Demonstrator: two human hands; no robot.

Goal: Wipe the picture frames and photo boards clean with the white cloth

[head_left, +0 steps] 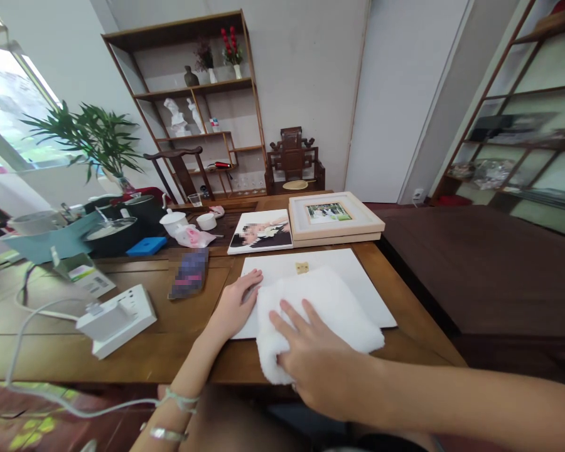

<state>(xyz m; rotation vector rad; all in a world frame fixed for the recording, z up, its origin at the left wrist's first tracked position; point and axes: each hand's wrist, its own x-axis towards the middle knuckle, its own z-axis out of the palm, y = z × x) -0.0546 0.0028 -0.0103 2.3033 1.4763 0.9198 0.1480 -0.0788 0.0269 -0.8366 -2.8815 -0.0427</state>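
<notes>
A folded white towel (324, 307) lies over the front part of a white flat board (348, 263), which has a small brass-coloured hanger plate (302, 268) near its far edge. My right hand (313, 361) grips the towel at its near left side, fingers spread over the top and the thumb at the fold. At the board's left edge my left hand (238, 304) rests with its fingers stretched out, holding nothing. Most of the board's near edge is hidden by the towel and my right hand.
Behind the board stand a photo panel (263, 232) and a framed picture (336, 218). On the left are a power strip (122, 320) with a cable, a small open box (85, 273), a blue case (145, 246) and a white teapot (173, 220). The wooden table (183, 351) ends close to me.
</notes>
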